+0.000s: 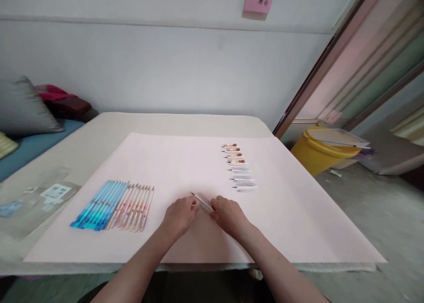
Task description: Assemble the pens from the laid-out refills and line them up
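Note:
Near the front of the pink sheet, a slim white pen (203, 202) lies slantwise between my hands, its dark tip pointing away and to the left. My right hand (229, 213) is closed around the pen's near end. Curled fingers of my left hand (180, 215) press against the pen's side close to its tip; their exact grip is partly hidden. Left of my hands lies a row of blue pens or pen barrels (101, 206), beside a row of clear barrels with reddish marks (132, 208). A column of separate pens with caps or parts (239, 168) lies ahead to the right.
The pink sheet (291, 232) covers most of the table (185, 122), which meets a white wall. Clear plastic packaging (36, 201) rests at the table's left. A grey cushion (24, 106) is beyond it. On the right floor stands a yellow bucket (309, 155).

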The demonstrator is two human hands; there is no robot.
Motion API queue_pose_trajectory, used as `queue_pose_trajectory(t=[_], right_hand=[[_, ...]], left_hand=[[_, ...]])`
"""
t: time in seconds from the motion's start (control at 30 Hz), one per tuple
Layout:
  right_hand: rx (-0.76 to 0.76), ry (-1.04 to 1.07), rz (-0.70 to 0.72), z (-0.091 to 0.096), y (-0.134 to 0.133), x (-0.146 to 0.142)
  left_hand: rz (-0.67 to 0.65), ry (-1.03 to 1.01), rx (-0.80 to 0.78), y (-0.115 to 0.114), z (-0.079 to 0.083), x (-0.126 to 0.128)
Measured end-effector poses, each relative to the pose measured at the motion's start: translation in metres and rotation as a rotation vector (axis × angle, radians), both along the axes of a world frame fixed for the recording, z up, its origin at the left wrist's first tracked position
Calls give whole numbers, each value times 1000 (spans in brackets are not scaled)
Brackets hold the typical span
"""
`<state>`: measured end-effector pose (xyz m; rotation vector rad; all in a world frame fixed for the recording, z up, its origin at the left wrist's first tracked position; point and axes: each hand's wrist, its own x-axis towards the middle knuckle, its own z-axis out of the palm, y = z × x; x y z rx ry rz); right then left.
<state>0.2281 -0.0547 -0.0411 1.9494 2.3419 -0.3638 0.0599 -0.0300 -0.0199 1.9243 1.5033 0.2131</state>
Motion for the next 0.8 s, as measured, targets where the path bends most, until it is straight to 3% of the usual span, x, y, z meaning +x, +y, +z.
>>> queue_pose_trajectory(t=[0.17,0.23,0.33,0.43,0.6,0.7,0.8], right_hand=[[1,-15,48,-3,-6,-10],[7,-23,45,-3,-7,-12],[13,-32,19,0,-7,-14],[31,-11,-8,4,-6,-17],[81,137,17,6,-9,-26],[93,246,37,6,-7,-27],[97,229,-5,6,-2,-20]], left_hand=[[482,-901,-386,-2,-1,3],[673,-1074,-459,-4,-4,2],[865,-1159,-534,-11,-10,3],[922,-1196,-575,-21,-11,10],[853,-1285,-687,-31,-15,22],[882,-1314,-678,-26,-21,22],[962,-1343,-651,-15,-25,16]])
